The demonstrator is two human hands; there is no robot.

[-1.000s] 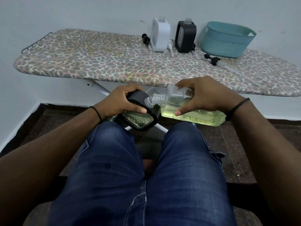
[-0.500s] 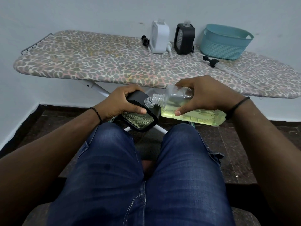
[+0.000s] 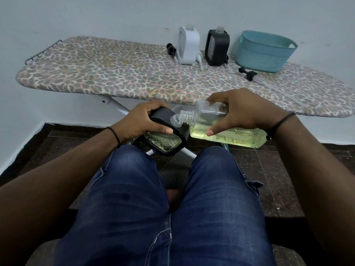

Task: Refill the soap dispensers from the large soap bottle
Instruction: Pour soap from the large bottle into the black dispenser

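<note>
Person sitting in front of the ironing board (image 3: 115, 77), knees in blue jeans (image 3: 149, 204) below its near edge. Left hand (image 3: 138, 121) is gripping a black soap dispenser (image 3: 163, 139), fingers curled over its top and thumb pressing on its patterned clear face, tilting it with the open neck pointing right. Right hand (image 3: 240, 110) is holding the large soap bottle (image 3: 226, 131) on its side, fingers wrapped over the top, thumb underneath. Yellow-green soap is lying along the lower side of the bottle. Bottle's threaded mouth is meeting the dispenser neck, just below the board's near edge; whether soap is flowing, cannot tell. Both are being held in the air above the knees. On the board's far side: white dispenser (image 3: 187, 47) standing upright, second black dispenser (image 3: 217, 48) upright just right of it, teal basket (image 3: 265, 51) further right. Black pump head (image 3: 247, 73) lying in front of the basket, another pump head (image 3: 171, 48) left of the white dispenser
</note>
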